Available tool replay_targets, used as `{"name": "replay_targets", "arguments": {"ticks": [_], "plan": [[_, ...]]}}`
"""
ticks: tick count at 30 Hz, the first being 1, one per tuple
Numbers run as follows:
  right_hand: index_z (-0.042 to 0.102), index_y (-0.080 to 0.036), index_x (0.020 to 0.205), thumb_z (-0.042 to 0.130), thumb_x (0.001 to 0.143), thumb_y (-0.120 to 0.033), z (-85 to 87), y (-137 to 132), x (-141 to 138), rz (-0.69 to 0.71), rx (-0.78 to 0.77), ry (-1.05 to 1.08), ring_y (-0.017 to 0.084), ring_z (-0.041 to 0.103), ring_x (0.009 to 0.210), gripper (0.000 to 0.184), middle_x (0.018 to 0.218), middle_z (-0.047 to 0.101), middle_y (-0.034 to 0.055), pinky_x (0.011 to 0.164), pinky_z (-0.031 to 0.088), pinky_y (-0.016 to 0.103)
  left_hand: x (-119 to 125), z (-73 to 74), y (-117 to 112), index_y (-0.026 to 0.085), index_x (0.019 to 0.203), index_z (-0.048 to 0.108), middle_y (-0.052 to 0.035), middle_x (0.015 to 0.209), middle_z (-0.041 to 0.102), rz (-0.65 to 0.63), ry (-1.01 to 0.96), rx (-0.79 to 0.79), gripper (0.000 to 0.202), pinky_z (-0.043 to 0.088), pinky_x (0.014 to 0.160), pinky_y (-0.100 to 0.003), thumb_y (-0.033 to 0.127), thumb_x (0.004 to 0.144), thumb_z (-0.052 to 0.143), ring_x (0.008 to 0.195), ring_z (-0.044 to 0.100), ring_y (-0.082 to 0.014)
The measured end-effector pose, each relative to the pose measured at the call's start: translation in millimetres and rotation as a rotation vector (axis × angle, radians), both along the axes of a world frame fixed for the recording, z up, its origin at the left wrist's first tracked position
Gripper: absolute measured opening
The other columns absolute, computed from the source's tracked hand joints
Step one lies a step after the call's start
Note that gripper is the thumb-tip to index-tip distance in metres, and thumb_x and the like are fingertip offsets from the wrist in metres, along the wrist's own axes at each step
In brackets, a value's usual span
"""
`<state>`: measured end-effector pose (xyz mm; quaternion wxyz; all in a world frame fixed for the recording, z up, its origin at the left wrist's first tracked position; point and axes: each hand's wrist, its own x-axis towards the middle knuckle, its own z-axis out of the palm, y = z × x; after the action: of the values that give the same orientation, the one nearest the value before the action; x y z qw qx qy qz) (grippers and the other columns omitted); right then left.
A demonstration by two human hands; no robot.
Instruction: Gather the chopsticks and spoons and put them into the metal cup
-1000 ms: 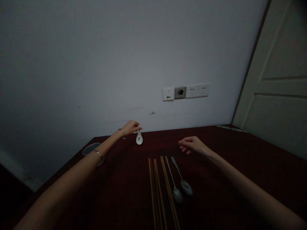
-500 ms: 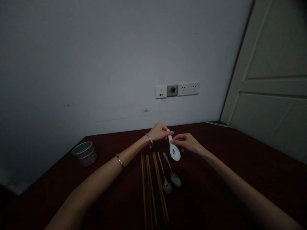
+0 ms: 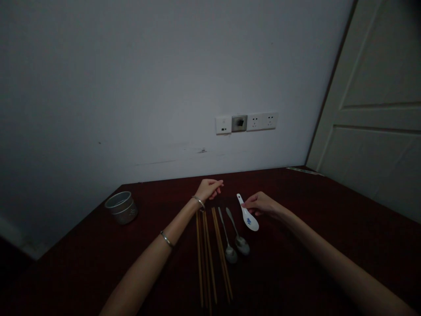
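Note:
My right hand (image 3: 261,203) pinches a white ceramic soup spoon (image 3: 249,219) by its handle. The spoon's bowl, marked with a blue pattern, points toward me. To the left of it my left hand (image 3: 209,188) hovers above the table, fingers curled together with nothing seen in them. Two metal spoons, one (image 3: 242,245) nearer the soup spoon and another (image 3: 230,253) beside it, lie bowls toward me. Left of these, several wooden chopsticks (image 3: 221,254) lie lengthwise, their far ends close to my left wrist.
A grey metal strainer cup (image 3: 122,208) stands on the dark red table (image 3: 289,263) at the left. Behind is a wall with a row of sockets (image 3: 262,121). A pale panelled door (image 3: 375,118) rises at the right.
My left hand has let go of the soup spoon's handle and moved left. My right hand has brought the spoon slightly right and down toward the table.

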<state>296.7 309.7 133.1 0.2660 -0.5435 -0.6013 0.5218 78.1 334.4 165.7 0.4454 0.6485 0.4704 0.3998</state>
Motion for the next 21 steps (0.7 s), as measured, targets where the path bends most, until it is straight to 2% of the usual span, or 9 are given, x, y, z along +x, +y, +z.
{"name": "replay_targets", "arguments": {"ticks": [4,9,15,21], "plan": [[0.066,-0.011,0.063,0.072,0.057,-0.035,-6.6,-0.9,-3.2,-0.008,-0.035,-0.05,0.005,0.051,0.047,0.025,0.054,0.06,0.0015,0.037,0.036,0.011,-33.2,-11.9,2.4,0.01,0.072,0.058,0.0032,0.049,0.048,0.12,-0.095,-0.025,0.031,0.019,0.028,-0.015,0.04,0.075,0.053,0.029,0.031,-0.0013],[0.066,-0.011,0.064,0.072,0.057,-0.035,-13.9,1.1,-6.0,0.01,-0.045,-0.102,0.006,0.052,0.047,0.025,0.055,0.061,0.002,0.037,0.037,0.012,-61.6,-20.8,1.5,0.01,0.072,0.058,0.0037,0.049,0.048,0.184,-0.086,-0.051,0.029,0.019,0.028,-0.015,0.039,0.074,0.054,0.03,0.032,-0.0012],[0.067,-0.012,0.065,0.071,0.058,-0.037,-23.7,6.4,-5.2,0.032,-0.034,-0.132,0.006,0.052,0.048,0.027,0.054,0.06,0.0015,0.038,0.039,0.012,-81.1,-24.8,2.2,0.01,0.067,0.057,0.0038,0.047,0.047,0.188,0.006,-0.09,0.024,0.02,0.029,-0.015,0.033,0.075,0.053,0.03,0.033,-0.0017],[0.067,-0.013,0.067,0.07,0.058,-0.039,-23.4,7.7,-4.7,0.026,-0.032,-0.193,0.006,0.051,0.046,0.028,0.052,0.059,0.0007,0.038,0.04,0.012,-91.1,-29.4,2.7,0.01,0.065,0.059,0.0036,0.045,0.049,0.17,0.193,-0.123,0.022,0.023,0.029,-0.014,0.03,0.073,0.055,0.03,0.035,-0.0023]]}}
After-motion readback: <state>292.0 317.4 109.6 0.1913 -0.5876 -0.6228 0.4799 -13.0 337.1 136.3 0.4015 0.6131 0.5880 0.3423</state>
